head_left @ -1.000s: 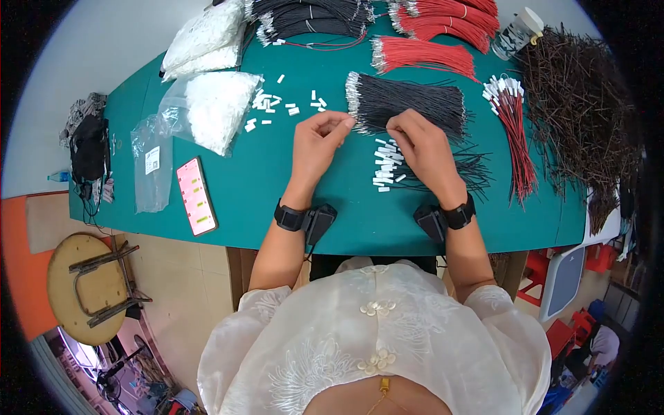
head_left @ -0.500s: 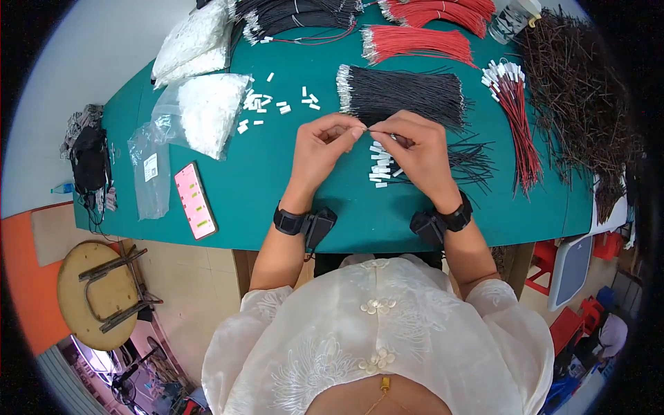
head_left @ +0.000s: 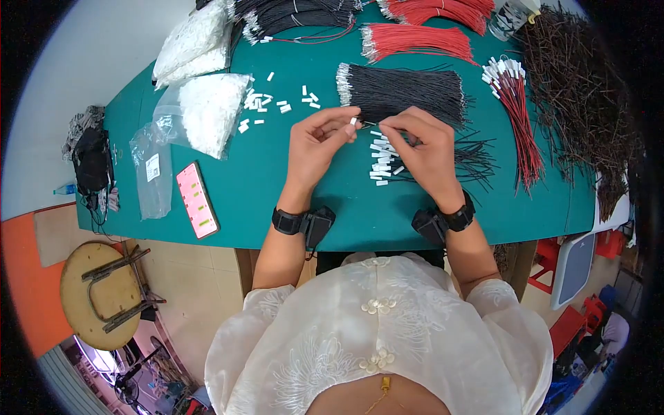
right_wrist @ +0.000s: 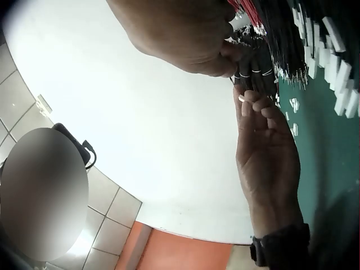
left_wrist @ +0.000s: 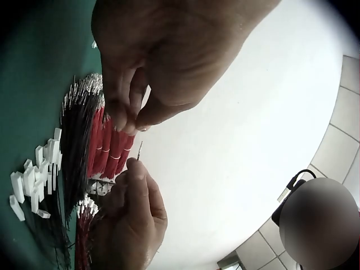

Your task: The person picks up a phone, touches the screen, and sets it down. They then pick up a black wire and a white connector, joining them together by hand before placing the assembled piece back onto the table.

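In the head view my left hand (head_left: 316, 149) pinches a small white connector (head_left: 353, 121) between thumb and fingers. Facing it, my right hand (head_left: 425, 152) pinches a thin wire whose metal tip (left_wrist: 140, 147) sticks up from the fingertips in the left wrist view. The wire's tip and the connector are a little apart. Just beyond both hands lies a bundle of black wires (head_left: 408, 93) with silver ends. Partly behind the right hand are black wires fitted with white connectors (head_left: 380, 166).
Loose white connectors (head_left: 283, 107) and bags of white connectors (head_left: 211, 114) lie to the left, with a pink-screened phone (head_left: 197, 200). Red bundles (head_left: 418, 45) are at the back. Red wires with white connectors (head_left: 515, 117) and a brown wire heap (head_left: 581, 104) lie right.
My hands came together over the near edge of the black bundle, then parted slightly. The white connector now shows at my left fingertips. The head view has shifted a little.
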`<state>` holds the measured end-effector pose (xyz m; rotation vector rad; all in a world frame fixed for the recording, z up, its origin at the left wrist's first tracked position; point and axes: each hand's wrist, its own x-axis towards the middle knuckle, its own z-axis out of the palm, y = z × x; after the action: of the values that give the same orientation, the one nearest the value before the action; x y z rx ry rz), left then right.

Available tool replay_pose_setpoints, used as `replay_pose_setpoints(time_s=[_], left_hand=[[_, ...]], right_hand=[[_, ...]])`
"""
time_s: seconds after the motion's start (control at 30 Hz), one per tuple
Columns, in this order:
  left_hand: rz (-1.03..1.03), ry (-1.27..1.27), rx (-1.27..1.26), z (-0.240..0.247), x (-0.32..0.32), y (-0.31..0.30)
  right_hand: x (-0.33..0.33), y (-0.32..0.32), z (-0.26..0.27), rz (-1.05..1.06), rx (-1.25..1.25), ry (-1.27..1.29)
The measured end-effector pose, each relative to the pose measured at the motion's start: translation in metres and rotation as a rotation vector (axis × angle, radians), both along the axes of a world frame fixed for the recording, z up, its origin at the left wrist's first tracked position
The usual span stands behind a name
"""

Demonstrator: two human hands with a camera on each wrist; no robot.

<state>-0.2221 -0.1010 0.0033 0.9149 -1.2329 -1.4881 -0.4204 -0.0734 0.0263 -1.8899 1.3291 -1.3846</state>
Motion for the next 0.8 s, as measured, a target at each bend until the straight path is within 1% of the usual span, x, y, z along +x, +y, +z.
replay_pose_setpoints(time_s=[0.37,0.47,0.63,0.8], left_hand=[[-0.021,-0.058,0.033,-0.0002,0.0028,-0.0006],[-0.034,-0.138,-0.023,-0.0036,0.0036,-0.0017],[-0.010,-0.139,-0.088,-0.0053,0.0025,-0.0030],[0.010,-0.098,-0.013,-0.0028,0.0026,-0.0007]], right_hand=[[-0.0015,0.0002,-0.0012,0.031,-0.025,0.055],[-0.0019,0.0014,0.0003,0.022,0.002,0.048],[-0.0011,0.0016,0.0011,-0.005,0.050,0.032],[-0.0004,0.0015,-0.0002,-0.005,0.062,0.005]])
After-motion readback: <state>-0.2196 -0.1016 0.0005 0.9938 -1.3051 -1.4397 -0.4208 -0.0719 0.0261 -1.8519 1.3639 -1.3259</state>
